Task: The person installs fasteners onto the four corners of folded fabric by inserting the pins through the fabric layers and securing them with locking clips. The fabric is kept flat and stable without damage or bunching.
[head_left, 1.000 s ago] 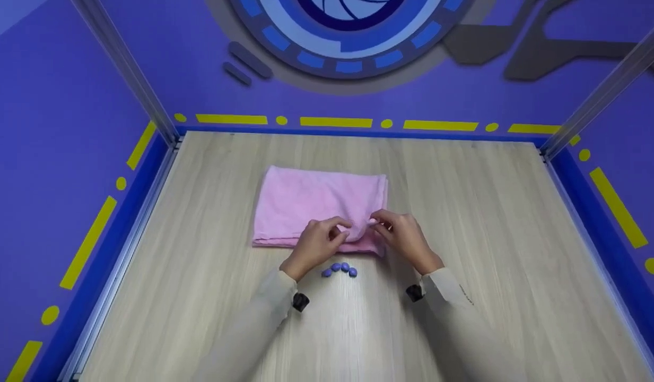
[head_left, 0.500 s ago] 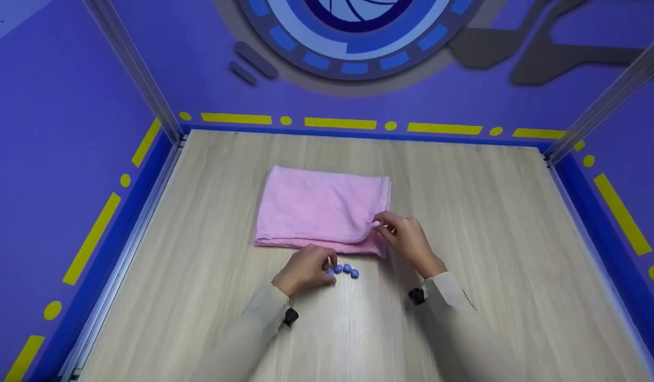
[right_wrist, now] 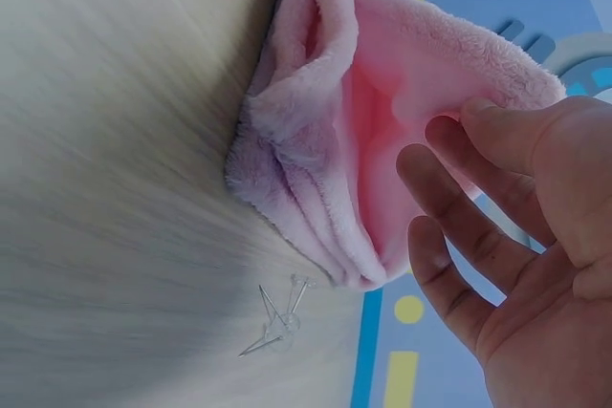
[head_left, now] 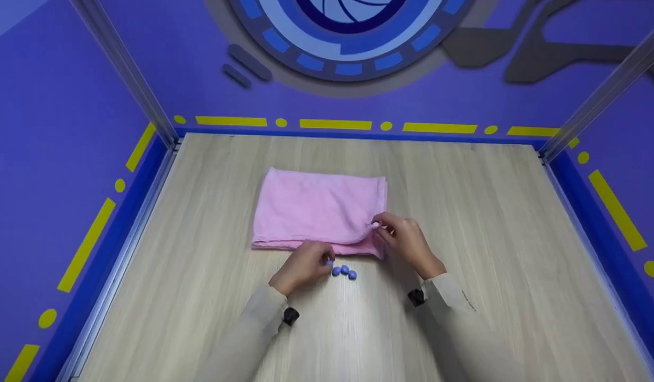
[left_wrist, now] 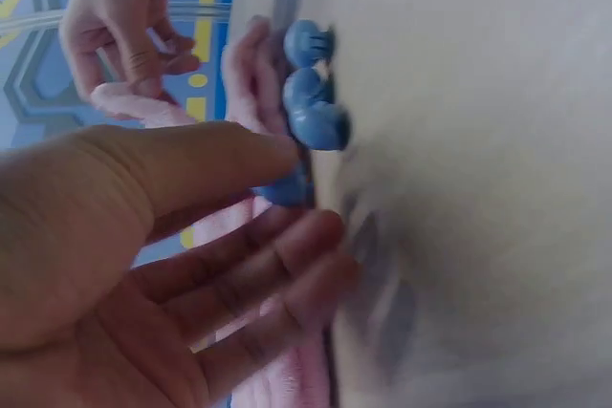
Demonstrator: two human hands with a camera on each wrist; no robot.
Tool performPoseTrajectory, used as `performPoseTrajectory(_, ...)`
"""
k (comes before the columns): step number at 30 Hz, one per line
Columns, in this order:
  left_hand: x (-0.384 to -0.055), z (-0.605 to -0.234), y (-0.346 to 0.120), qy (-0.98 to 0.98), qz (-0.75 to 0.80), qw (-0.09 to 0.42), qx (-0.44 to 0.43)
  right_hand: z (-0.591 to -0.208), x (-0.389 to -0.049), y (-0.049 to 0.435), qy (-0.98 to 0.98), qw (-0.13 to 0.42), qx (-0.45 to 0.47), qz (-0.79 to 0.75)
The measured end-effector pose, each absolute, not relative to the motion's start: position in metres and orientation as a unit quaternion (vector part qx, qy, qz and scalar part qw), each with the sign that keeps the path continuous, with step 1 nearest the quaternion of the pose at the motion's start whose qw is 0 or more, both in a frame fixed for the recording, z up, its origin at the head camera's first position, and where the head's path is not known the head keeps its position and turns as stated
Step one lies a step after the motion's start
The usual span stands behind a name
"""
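Observation:
A folded pink plush cloth (head_left: pixel 311 204) lies on the table. My right hand (head_left: pixel 409 241) pinches its near right corner (head_left: pixel 375 225) between thumb and index finger and lifts it; in the right wrist view the layers gape apart below. Just in front of the cloth, my left hand (head_left: pixel 303 267) holds a small blue rounded piece (left_wrist: pixel 287 186) between thumb and fingertips. Three similar blue pieces (head_left: pixel 345 269) sit close together beside it. Slots show in one blue piece (left_wrist: pixel 309 42) in the left wrist view.
Several clear-headed pins (right_wrist: pixel 282 322) with metal points lie on the table near the cloth's corner in the right wrist view. Blue-violet walls (head_left: pixel 334 109) with metal corner posts (head_left: pixel 128 71) enclose the wood-grain table (head_left: pixel 215 175) at the back and sides.
My left hand has left the cloth, come down toward the near left and taken the leftmost blue piece from the row. My right hand keeps its pinch on the cloth corner.

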State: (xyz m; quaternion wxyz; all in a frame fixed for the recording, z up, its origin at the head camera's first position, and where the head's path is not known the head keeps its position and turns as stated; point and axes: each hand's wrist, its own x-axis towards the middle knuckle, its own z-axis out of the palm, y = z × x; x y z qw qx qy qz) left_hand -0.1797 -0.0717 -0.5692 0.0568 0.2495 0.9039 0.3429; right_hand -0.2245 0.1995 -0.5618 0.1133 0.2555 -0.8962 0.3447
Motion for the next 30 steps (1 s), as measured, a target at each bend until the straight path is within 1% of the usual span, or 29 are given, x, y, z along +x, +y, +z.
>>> performPoseTrajectory(2, -0.185, -0.567, -0.07, 0.89, 0.379, 0.02, 0.252, -0.562, -0.224, 0.199, -0.896, 0.113, 0.253, 0.346)
performPoseTrajectory(6, -0.195, -0.563, -0.061, 0.863, 0.44, -0.073, 0.237, -0.562, -0.224, 0.198, -0.896, 0.116, 0.251, 0.346)
performPoseTrajectory(8, -0.2, -0.56, -0.056, 0.846, 0.474, -0.101, 0.22, -0.562, -0.225, 0.197, -0.896, 0.117, 0.252, 0.346)
performPoseTrajectory(10, -0.205, -0.557, -0.051, 0.828, 0.51, -0.113, 0.201, -0.562, -0.224, 0.197, -0.896, 0.116, 0.252, 0.347)
performPoseTrajectory(16, -0.214, -0.553, -0.033, 0.797, 0.572, -0.11, 0.161, -0.56, -0.223, 0.197, -0.893, 0.118, 0.253, 0.352)
performPoseTrajectory(24, -0.218, -0.554, -0.014, 0.779, 0.604, -0.065, 0.156, -0.56, -0.223, 0.195, -0.894, 0.126, 0.251, 0.35)
performPoseTrajectory(30, -0.22, -0.554, -0.007, 0.788, 0.596, -0.049, 0.149, -0.559, -0.223, 0.195, -0.892, 0.132, 0.254, 0.349)
